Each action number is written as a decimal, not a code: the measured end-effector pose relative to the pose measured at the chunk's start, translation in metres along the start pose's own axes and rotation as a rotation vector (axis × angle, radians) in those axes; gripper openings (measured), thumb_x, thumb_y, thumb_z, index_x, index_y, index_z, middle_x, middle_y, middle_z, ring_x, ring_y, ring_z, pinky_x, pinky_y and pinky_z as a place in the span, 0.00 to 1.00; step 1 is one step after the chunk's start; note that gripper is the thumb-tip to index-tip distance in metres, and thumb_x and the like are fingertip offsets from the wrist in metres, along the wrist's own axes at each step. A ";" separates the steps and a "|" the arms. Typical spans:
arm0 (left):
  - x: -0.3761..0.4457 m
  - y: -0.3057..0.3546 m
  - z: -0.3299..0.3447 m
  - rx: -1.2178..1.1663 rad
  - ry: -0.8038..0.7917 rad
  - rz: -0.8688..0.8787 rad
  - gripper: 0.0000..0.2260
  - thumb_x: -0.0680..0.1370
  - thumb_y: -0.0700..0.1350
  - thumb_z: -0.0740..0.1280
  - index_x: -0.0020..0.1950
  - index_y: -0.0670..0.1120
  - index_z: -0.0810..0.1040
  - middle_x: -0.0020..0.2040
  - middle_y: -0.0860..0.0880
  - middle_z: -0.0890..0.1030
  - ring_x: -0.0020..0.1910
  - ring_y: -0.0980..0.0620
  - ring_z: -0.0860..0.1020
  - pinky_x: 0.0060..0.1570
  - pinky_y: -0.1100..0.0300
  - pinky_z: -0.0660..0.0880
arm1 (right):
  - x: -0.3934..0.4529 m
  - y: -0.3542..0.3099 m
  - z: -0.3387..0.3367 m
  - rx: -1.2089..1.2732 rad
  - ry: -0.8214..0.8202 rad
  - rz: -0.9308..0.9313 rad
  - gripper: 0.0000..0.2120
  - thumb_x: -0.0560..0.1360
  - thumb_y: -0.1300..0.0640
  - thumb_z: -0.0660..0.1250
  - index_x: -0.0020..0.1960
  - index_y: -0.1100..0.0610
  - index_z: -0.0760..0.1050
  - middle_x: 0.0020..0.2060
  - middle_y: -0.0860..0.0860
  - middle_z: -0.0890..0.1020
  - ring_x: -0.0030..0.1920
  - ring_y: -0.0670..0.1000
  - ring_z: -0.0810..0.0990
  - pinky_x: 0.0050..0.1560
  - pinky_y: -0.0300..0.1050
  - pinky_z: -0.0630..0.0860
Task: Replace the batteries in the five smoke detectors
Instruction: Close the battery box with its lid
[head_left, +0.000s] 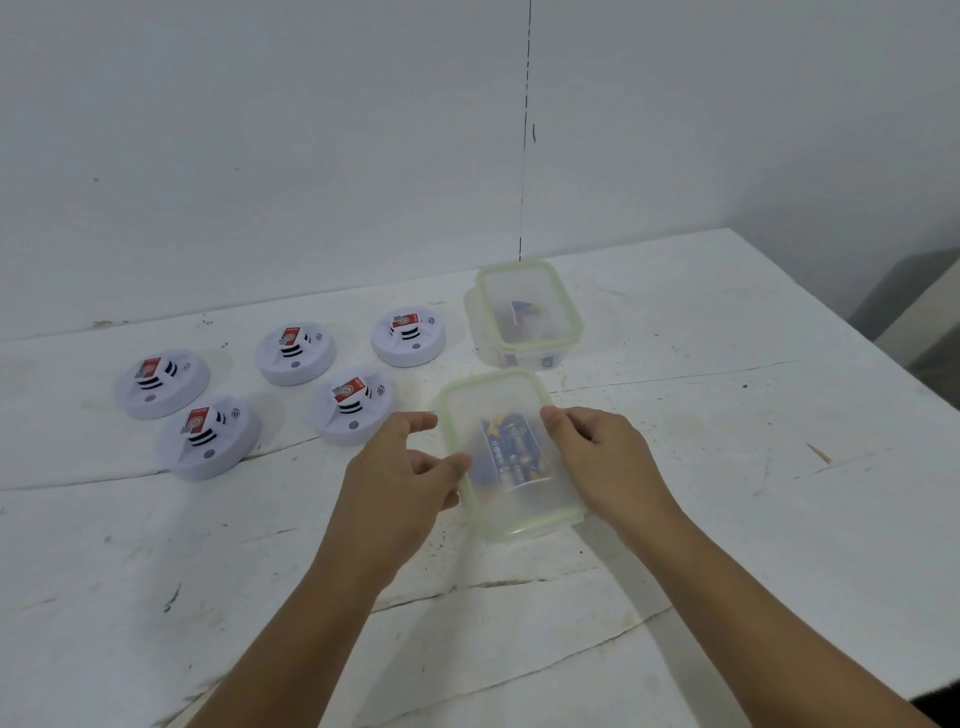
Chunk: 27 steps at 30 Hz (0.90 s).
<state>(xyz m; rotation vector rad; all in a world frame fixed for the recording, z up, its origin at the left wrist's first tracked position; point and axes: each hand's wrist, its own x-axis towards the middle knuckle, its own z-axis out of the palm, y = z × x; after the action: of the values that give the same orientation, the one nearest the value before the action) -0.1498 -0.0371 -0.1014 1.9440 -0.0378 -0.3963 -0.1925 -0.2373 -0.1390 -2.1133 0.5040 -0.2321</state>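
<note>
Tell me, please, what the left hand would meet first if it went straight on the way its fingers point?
Probably the near box: the left hand points right, at its left wall, almost touching.

Smoke detectors: five, at (162, 383), (209, 436), (295, 352), (355, 405) and (409, 336)
Red-labelled blocks on the detectors: five, one on top of each
Clear containers with green rims: two, near (511, 514) and far (527, 348)
Hands: two, left (400, 478) and right (602, 457)
Surface (727, 395): one

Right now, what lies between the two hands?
In the head view, the near container, holding blue batteries, lies between left hand and right hand.
</note>
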 end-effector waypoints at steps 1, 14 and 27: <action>0.001 0.000 -0.001 -0.010 -0.006 -0.008 0.19 0.79 0.48 0.74 0.67 0.54 0.74 0.41 0.50 0.87 0.42 0.53 0.87 0.46 0.55 0.78 | -0.001 0.001 0.000 0.002 0.003 0.005 0.27 0.83 0.39 0.56 0.53 0.61 0.80 0.46 0.59 0.84 0.43 0.55 0.83 0.48 0.52 0.79; -0.001 -0.018 0.007 -0.347 -0.037 -0.126 0.09 0.77 0.42 0.75 0.56 0.42 0.86 0.48 0.46 0.88 0.52 0.46 0.87 0.56 0.52 0.82 | -0.007 -0.001 -0.002 -0.006 0.027 0.001 0.27 0.84 0.38 0.55 0.53 0.60 0.81 0.46 0.58 0.85 0.47 0.57 0.83 0.52 0.59 0.81; 0.009 0.004 0.003 0.246 -0.294 0.051 0.15 0.71 0.59 0.78 0.55 0.59 0.81 0.50 0.59 0.87 0.48 0.64 0.84 0.50 0.64 0.78 | -0.004 0.006 -0.022 0.077 0.007 0.164 0.14 0.82 0.45 0.60 0.45 0.55 0.70 0.38 0.47 0.74 0.37 0.48 0.72 0.38 0.45 0.68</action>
<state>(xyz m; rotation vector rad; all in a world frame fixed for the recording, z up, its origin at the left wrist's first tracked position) -0.1410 -0.0432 -0.1007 2.1049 -0.3406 -0.6667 -0.2052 -0.2554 -0.1313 -1.9856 0.6589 -0.1624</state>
